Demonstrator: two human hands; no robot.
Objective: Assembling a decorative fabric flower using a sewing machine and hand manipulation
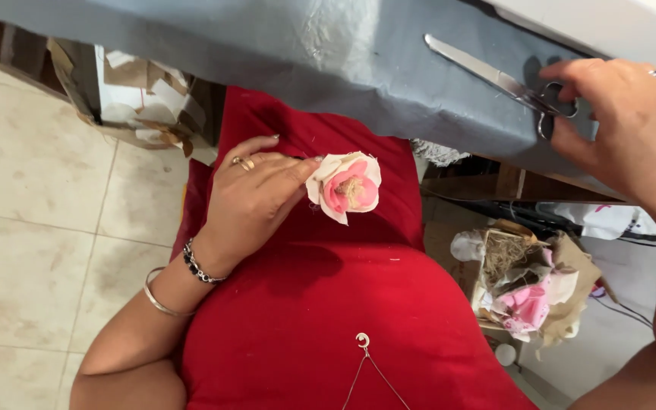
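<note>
Left hand (pixel 256 193) pinches a cream-and-pink fabric flower (pixel 347 186) over red cloth (pixel 328 319); right hand (pixel 632 125) grips scissors (pixel 495 76) on the grey surface (pixel 267 45), scrap box (pixel 529 285) below.

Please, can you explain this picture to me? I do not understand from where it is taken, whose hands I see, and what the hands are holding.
There is no machine here. One camera sits on a person's head and looks down, so you see that person's own two bare hands and red clothing.

The left hand holds a small fabric flower, cream outside and pink inside, above the lap. This hand wears rings, and the wrist has bracelets.

The right hand rests on the handles of metal scissors, which lie on a table covered with grey cloth.

Lower right, an open box holds more pink and cream fabric pieces. The floor is pale tile.
</note>
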